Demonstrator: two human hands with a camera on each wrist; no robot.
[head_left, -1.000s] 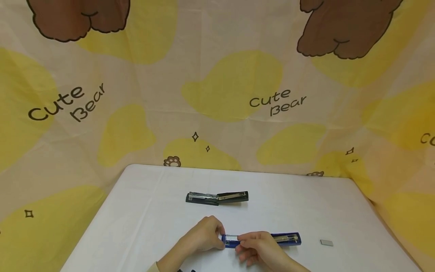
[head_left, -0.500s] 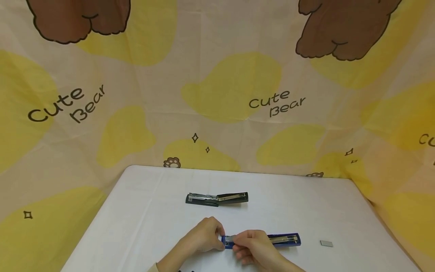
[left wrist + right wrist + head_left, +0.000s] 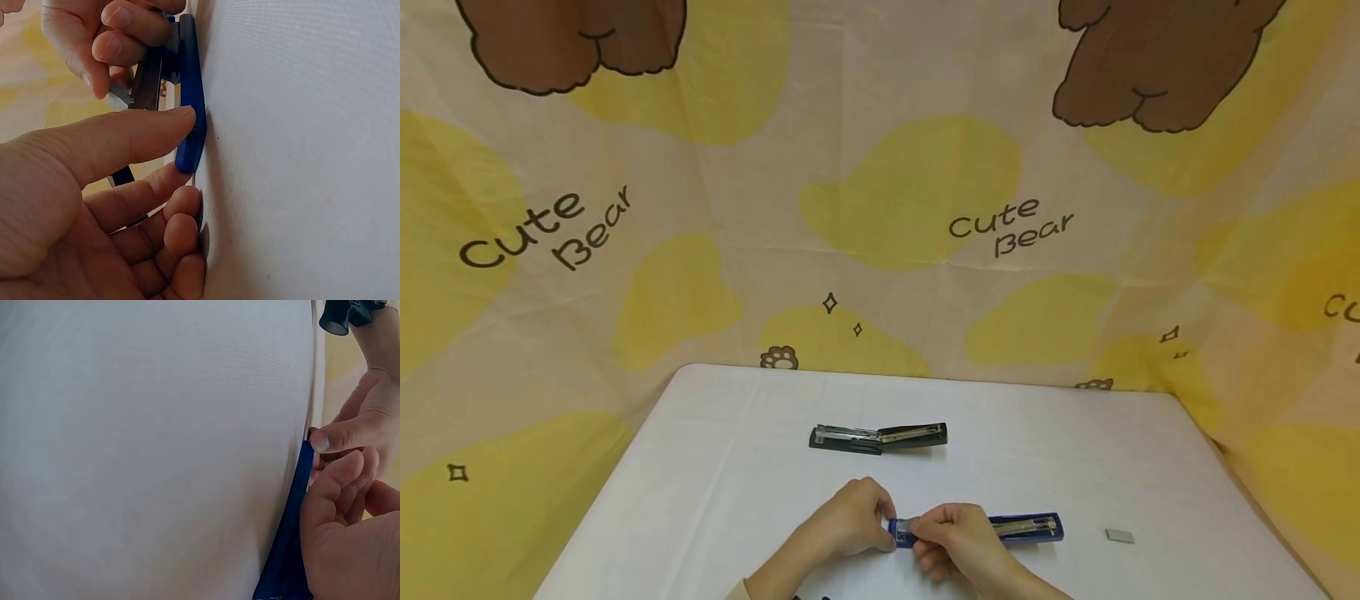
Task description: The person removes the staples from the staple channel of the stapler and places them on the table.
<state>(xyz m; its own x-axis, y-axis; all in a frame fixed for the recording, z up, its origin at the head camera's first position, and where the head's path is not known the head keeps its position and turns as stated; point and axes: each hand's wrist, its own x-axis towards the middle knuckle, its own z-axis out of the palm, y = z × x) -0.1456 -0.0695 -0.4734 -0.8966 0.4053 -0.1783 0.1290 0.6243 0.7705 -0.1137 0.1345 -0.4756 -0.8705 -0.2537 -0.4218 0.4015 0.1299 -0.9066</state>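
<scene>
A blue stapler (image 3: 1028, 528) lies spread open on the white table. My left hand (image 3: 855, 517) pinches its left end between thumb and forefinger; in the left wrist view the thumb (image 3: 150, 128) presses the side of the blue base (image 3: 190, 81). Over the stapler's metal tray, my right hand (image 3: 958, 537) pinches a small grey strip of staples (image 3: 905, 527). That strip (image 3: 119, 98) tilts close against the tray in the left wrist view. The right hand (image 3: 344, 531) covers the stapler's middle, and its other fingers are curled.
Farther back on the table (image 3: 737, 467), a black stapler (image 3: 880, 437) also lies spread open. To the right of the blue stapler is another grey strip of staples (image 3: 1120, 536). A patterned cloth (image 3: 880, 208) hangs behind the table.
My right fingers have shifted slightly left along the blue stapler, and the grey staple strip now shows at their tips over the tray. The left hand keeps its grip.
</scene>
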